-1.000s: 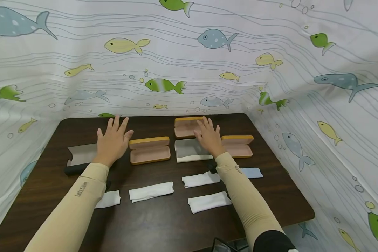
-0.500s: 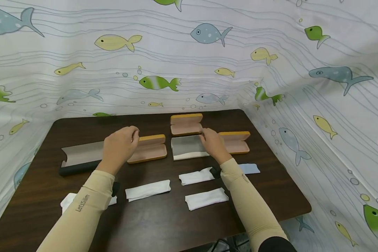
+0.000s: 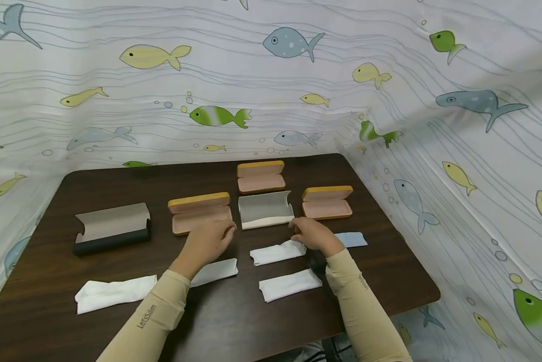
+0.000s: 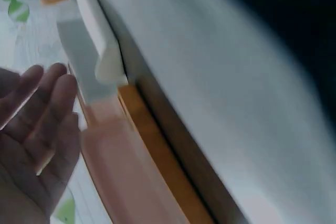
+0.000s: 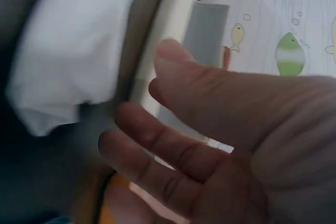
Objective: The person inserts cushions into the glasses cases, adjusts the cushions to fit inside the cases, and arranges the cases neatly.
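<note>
My left hand (image 3: 205,246) hovers at the front of an open orange glasses case (image 3: 198,205) with a pink lining, partly covering it and a folded white cloth (image 3: 216,271). In the left wrist view its fingers (image 4: 62,95) are loosely extended and hold nothing. My right hand (image 3: 315,234) is over the right end of another folded white cloth (image 3: 275,253), just in front of an open cream glasses case (image 3: 266,208) lined in grey. Its fingers bend loosely in the right wrist view, and nothing sits between thumb and fingertips.
An open black glasses case (image 3: 112,224) stands at left. Two more orange cases, one at the back (image 3: 260,177) and one at right (image 3: 327,202), lie open. White cloths lie front left (image 3: 112,294) and front right (image 3: 290,285); a blue cloth (image 3: 352,239) is at right.
Both hands have drawn back from over the cases toward the cloths, the left also moving right. Their spread fingers have relaxed inward. The cases and cloths keep their places.
</note>
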Motion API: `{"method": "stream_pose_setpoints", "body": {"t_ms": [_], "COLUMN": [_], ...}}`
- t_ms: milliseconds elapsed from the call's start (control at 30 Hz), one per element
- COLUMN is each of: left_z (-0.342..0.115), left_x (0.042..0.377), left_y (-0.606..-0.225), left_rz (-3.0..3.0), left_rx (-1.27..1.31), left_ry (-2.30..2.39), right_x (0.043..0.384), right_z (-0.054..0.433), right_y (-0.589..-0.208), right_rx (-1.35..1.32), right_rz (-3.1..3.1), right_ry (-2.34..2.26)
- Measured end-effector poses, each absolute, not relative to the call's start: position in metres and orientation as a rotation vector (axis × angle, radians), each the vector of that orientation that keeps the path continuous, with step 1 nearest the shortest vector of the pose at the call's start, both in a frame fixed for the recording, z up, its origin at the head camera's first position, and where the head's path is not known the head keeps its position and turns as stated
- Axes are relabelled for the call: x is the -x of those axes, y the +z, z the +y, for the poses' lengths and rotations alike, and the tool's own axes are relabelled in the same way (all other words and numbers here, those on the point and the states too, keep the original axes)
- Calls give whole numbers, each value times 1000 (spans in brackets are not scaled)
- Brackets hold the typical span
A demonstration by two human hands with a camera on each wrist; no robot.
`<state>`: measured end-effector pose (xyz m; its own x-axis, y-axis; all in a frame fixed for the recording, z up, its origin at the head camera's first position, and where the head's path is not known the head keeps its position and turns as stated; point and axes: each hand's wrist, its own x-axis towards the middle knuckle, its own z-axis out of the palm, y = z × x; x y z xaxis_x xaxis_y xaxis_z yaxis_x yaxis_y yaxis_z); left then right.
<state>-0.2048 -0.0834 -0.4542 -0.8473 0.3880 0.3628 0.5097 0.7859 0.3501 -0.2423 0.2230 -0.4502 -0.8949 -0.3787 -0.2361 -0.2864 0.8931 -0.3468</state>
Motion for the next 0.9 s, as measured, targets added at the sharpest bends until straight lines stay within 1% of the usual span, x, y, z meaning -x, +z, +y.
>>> {"method": "stream_pose_setpoints", "body": {"t_ms": [200,367,667,900], "left_z": [-53,-36,-30,-28], "left_x": [199,200,202,202], "left_y": [-461,-468,-474,-474], "left_rz": [-2851,-2962,-3054,-3065], "left_rx": [777,804,845,835], "left_ry": [-581,-472,-355,-403], "right_x": [235,226,222,225], "right_z": [225,225,224,227], "right_y": [-456,-456,-462,-466], "right_rx": [430,431,492,508], "right_rz": [2744,2744,2794,2788], "right_ry": [-421,-411,-379,-371]}}
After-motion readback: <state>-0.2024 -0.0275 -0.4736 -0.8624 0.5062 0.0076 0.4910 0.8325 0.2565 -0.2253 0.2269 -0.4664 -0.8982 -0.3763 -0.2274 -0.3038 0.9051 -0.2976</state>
